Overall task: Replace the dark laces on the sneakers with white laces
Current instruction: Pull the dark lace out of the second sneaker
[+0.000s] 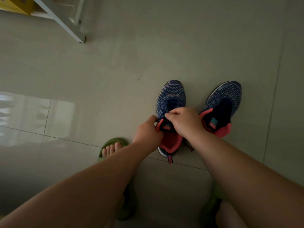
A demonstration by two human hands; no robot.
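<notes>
The floor point(115, 63) is taking up most of the view, pale tile with a window glare at the left, and a white frame leg point(65, 18) is crossing the top left corner. Two bare forearms are reaching forward from the bottom edge to a pair of blue knit sneakers with coral lining, standing side by side on the floor, toes pointing away.

The right sneaker point(225, 102) is sitting apart from the work, its tongue area showing dark and apparently without a lace. The left sneaker point(171, 96) is carrying its dark lace point(166, 106) across the eyelets. A green slipper point(111, 148) on a foot is lying just beside its heel.

The left hand point(146, 132) is holding the sneaker's collar at the outer side, fingers curled round the edge. The right hand point(184, 120) is curled over the tongue, its fingers point(171, 115) pinching what looks like the upper part of the lace, though the hand is hiding the contact.

The step in hand is judged to be unlacing this sneaker. The next move is calling for drawing the lace out of the top eyelets while the left hand is steadying the shoe. No white laces are showing anywhere.
</notes>
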